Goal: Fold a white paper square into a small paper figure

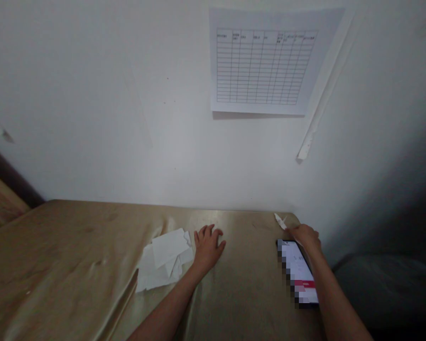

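My left hand [207,246] rests on the brown table cover with its fingers spread and nothing in them. Just left of it lies a loose pile of torn white paper pieces [168,255], some overlapping. At the far right corner of the table, my right hand [306,238] is closed, its fingertips at a small crumpled scrap of white paper [280,221]. The fingers are partly hidden behind the back of the hand. Below that hand, a phone [298,272] lies face up with its screen lit, partly covered by the right forearm and partly pixelated.
The table [244,279] has a wrinkled brown cover and meets a white wall. A printed sheet with a table grid [262,66] hangs on the wall, beside a peeling strip [307,144]. A wooden piece [2,201] stands at the left; a dark object [386,289] is at the right.
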Action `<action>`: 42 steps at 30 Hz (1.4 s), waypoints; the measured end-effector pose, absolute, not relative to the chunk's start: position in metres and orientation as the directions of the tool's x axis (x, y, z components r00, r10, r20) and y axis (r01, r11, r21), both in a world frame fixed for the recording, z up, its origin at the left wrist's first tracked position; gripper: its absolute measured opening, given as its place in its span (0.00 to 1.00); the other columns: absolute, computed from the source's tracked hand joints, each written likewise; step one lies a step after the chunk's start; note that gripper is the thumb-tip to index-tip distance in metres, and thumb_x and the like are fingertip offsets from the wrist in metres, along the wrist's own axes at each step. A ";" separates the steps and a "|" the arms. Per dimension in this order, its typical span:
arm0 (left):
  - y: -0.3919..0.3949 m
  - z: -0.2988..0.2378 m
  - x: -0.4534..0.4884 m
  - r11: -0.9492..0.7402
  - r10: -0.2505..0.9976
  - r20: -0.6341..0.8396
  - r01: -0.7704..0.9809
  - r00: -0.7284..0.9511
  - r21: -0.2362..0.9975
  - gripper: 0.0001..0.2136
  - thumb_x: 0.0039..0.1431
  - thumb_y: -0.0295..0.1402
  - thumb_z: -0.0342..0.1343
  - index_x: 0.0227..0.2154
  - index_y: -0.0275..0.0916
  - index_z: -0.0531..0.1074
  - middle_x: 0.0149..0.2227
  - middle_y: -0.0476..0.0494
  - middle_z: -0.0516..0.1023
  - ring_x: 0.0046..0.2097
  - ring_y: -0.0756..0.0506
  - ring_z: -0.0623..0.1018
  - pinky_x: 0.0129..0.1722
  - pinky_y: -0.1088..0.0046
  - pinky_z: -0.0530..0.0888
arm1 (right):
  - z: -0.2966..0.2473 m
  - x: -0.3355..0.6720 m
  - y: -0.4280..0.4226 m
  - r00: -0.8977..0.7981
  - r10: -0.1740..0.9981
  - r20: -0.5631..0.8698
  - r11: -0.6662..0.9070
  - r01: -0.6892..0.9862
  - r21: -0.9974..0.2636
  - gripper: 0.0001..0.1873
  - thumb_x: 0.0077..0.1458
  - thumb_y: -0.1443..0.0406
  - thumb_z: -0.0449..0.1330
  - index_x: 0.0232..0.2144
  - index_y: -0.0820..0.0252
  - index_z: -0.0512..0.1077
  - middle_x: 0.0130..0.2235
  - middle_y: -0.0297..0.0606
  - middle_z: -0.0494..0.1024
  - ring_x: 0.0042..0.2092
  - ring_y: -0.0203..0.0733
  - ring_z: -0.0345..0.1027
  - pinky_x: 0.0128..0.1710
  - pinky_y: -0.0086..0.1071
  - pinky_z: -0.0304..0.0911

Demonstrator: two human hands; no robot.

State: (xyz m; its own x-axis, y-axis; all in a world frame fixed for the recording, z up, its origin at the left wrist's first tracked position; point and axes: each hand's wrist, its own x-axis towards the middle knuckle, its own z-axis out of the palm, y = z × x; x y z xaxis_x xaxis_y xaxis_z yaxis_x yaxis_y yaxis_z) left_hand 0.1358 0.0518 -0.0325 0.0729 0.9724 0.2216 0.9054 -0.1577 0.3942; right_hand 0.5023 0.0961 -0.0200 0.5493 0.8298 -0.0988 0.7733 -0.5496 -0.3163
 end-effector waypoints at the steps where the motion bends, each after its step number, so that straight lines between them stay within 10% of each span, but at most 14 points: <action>1: 0.052 -0.032 0.136 -0.158 0.973 0.218 0.905 0.074 0.396 0.13 0.58 0.37 0.59 0.46 0.46 0.74 0.61 0.42 0.68 0.65 0.34 0.60 0.65 0.44 0.50 | -0.018 0.500 0.096 0.545 0.834 -0.092 -0.544 0.781 -0.308 0.28 0.51 0.47 0.59 0.44 0.63 0.79 0.49 0.60 0.76 0.54 0.63 0.68 0.48 0.49 0.65; 7: 0.052 -0.034 0.136 -0.167 0.970 0.230 0.902 0.078 0.399 0.13 0.58 0.37 0.59 0.46 0.47 0.74 0.61 0.41 0.68 0.65 0.34 0.60 0.65 0.45 0.50 | -0.007 0.484 0.096 0.505 0.863 0.021 -0.479 0.830 -0.284 0.24 0.48 0.46 0.63 0.44 0.50 0.79 0.49 0.50 0.75 0.55 0.62 0.65 0.48 0.50 0.64; 36: 0.051 -0.033 0.136 -0.172 0.970 0.224 0.907 0.089 0.383 0.13 0.59 0.37 0.58 0.47 0.47 0.74 0.61 0.41 0.68 0.64 0.35 0.62 0.65 0.43 0.50 | 0.005 0.457 0.085 0.586 0.767 0.262 -0.574 0.809 -0.130 0.31 0.56 0.47 0.58 0.46 0.70 0.75 0.48 0.62 0.72 0.52 0.63 0.63 0.44 0.47 0.63; 42: 0.051 -0.033 0.137 -0.194 0.968 0.221 0.913 0.119 0.358 0.14 0.61 0.37 0.55 0.50 0.50 0.73 0.64 0.43 0.67 0.65 0.34 0.61 0.64 0.38 0.50 | 0.004 0.404 0.075 0.260 0.893 0.367 -0.189 0.957 -0.219 0.25 0.57 0.55 0.58 0.52 0.64 0.71 0.52 0.54 0.72 0.56 0.58 0.60 0.54 0.45 0.59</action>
